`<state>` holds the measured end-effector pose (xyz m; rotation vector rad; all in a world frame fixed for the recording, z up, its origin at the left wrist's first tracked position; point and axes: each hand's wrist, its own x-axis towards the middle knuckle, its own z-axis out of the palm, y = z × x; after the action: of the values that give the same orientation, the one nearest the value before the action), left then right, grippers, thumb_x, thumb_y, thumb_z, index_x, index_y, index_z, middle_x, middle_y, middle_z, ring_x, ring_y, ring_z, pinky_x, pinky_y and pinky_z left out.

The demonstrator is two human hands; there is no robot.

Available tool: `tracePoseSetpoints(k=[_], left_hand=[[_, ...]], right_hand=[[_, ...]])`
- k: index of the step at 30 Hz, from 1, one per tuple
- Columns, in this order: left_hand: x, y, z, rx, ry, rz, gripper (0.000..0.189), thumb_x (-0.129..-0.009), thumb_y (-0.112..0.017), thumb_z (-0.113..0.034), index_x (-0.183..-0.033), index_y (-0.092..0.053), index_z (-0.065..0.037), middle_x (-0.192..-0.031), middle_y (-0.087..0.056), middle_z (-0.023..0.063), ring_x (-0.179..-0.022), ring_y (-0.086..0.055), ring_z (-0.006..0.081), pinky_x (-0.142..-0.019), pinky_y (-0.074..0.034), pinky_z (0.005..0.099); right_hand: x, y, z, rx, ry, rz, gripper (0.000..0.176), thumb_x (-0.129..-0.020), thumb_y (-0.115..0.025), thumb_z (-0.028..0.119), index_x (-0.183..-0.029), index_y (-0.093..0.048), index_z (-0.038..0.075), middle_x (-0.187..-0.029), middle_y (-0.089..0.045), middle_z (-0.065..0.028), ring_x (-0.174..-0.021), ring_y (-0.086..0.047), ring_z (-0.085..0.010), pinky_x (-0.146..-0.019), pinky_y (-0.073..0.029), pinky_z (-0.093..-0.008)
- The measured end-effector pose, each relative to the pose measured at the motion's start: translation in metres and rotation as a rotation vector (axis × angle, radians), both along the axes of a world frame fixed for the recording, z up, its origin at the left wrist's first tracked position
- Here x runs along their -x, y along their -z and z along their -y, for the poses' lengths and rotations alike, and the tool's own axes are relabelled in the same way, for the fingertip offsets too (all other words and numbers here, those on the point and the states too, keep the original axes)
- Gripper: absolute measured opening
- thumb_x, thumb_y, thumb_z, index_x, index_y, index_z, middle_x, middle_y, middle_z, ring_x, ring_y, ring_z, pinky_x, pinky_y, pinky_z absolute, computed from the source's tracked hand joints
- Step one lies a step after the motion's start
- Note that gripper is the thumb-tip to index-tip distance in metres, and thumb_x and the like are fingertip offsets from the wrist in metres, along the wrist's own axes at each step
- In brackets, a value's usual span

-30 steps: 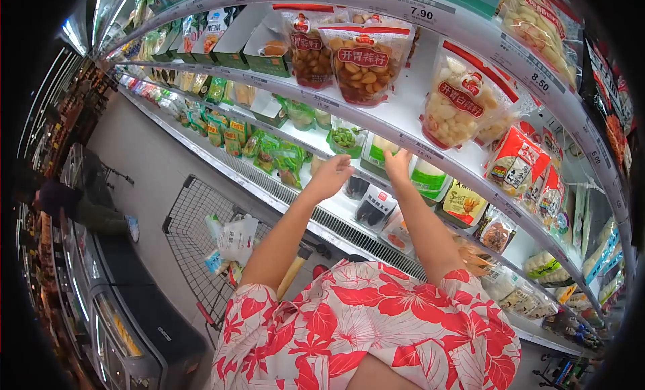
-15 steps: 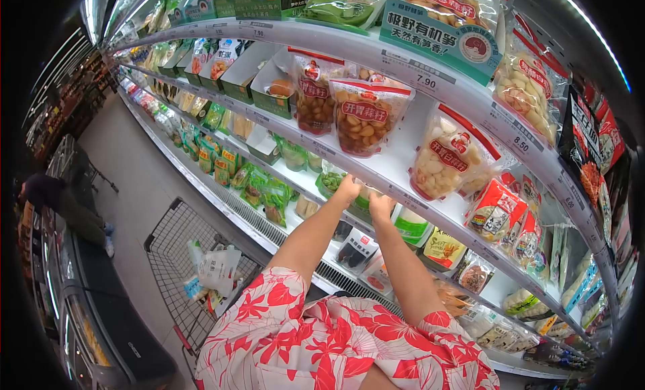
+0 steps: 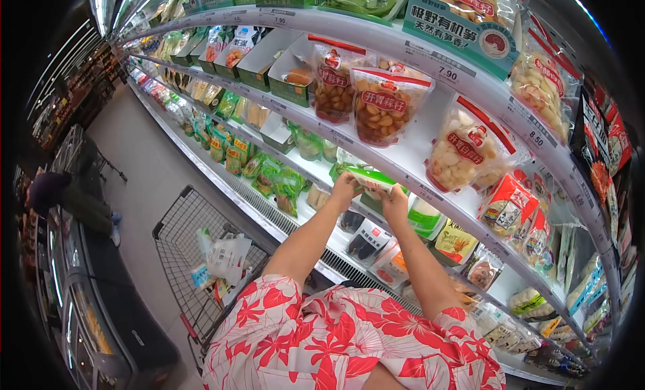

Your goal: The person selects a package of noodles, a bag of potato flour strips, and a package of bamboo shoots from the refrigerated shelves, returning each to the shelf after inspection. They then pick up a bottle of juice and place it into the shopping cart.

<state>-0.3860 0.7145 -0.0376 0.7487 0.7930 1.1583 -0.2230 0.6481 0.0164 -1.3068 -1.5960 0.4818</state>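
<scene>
Directly above the fingers [image 3: 389, 197], pouches of brown cloves [image 3: 384, 108] are displayed on a shelf [image 3: 411, 146]; a pouch of pale cloves [image 3: 465, 151] is set to their upper right, and a teal sign [image 3: 462, 35] is mounted higher. Below the fingers, a dark pack [image 3: 367, 242] is seen, with a yellow pack [image 3: 457, 242] placed to their lower right. Green bags [image 3: 285, 192] are crowded to their left. Farther off, lower left, a wire cart [image 3: 181, 232] is loaded with a white bag [image 3: 227, 259].

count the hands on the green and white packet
2: the left hand at the left end of the green and white packet, the right hand near its right end. None looks hidden.
</scene>
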Motion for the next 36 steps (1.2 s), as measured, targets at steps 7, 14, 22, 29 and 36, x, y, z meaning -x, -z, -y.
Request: tracePoseSetpoints(k=[7, 14, 22, 29, 36], left_hand=[[0.016, -0.01, 0.046, 0.007, -0.108, 0.161, 0.025, -0.093, -0.054, -0.004, -0.118, -0.049, -0.002, -0.114, -0.057, 0.0092, -0.105, -0.059, 0.018, -0.091, -0.052, 0.033], [0.061, -0.033, 0.121, -0.209, -0.147, 0.51, 0.034, -0.098, -0.047, -0.016, -0.13, -0.041, -0.005, -0.127, -0.05, 0.0115, -0.118, -0.051, 0.0213, -0.097, -0.045, 0.0351], [0.137, -0.005, 0.212, -0.11, -0.004, 1.129, 0.055, -0.1, -0.031, -0.044, -0.142, -0.034, -0.01, -0.139, -0.044, 0.0129, -0.128, -0.044, 0.0269, -0.107, -0.037, 0.0421], [0.18, -0.068, 0.246, -0.06, -0.333, 0.864, 0.066, -0.095, -0.033, -0.056, -0.141, -0.038, -0.009, -0.14, -0.045, 0.0164, -0.125, -0.048, 0.0341, -0.103, -0.041, 0.0502], [0.222, -0.05, 0.274, 0.016, -0.358, 0.753, 0.071, -0.092, -0.041, -0.058, -0.138, -0.04, -0.005, -0.133, -0.05, 0.0207, -0.117, -0.054, 0.0376, -0.097, -0.047, 0.0521]], right_hand=[[0.004, -0.029, 0.015, -0.381, -0.232, 0.34, 0.02, -0.076, -0.065, 0.001, -0.095, -0.063, 0.002, -0.106, -0.066, -0.0127, -0.095, -0.063, -0.0305, -0.079, -0.051, -0.0377], [0.091, -0.093, 0.078, -0.613, -0.219, 0.431, 0.032, -0.063, -0.064, -0.005, -0.094, -0.064, 0.002, -0.101, -0.069, -0.0106, -0.08, -0.067, -0.0275, -0.068, -0.053, -0.0363], [0.176, -0.075, 0.142, -0.226, -0.74, 0.4, 0.033, -0.082, -0.068, 0.026, -0.105, -0.062, 0.003, -0.127, -0.053, -0.0175, -0.116, -0.053, -0.0325, -0.093, -0.048, -0.0392], [0.18, -0.059, 0.124, 0.068, -0.558, 0.407, 0.055, -0.081, -0.069, 0.026, -0.127, -0.05, 0.002, -0.122, -0.056, -0.0217, -0.114, -0.054, -0.0354, -0.096, -0.043, -0.043], [0.204, -0.024, 0.141, 1.174, -0.954, -0.308, 0.035, -0.091, -0.065, 0.022, -0.118, -0.058, 0.001, -0.107, -0.066, -0.0067, -0.094, -0.062, -0.0129, -0.082, -0.051, -0.0305]])
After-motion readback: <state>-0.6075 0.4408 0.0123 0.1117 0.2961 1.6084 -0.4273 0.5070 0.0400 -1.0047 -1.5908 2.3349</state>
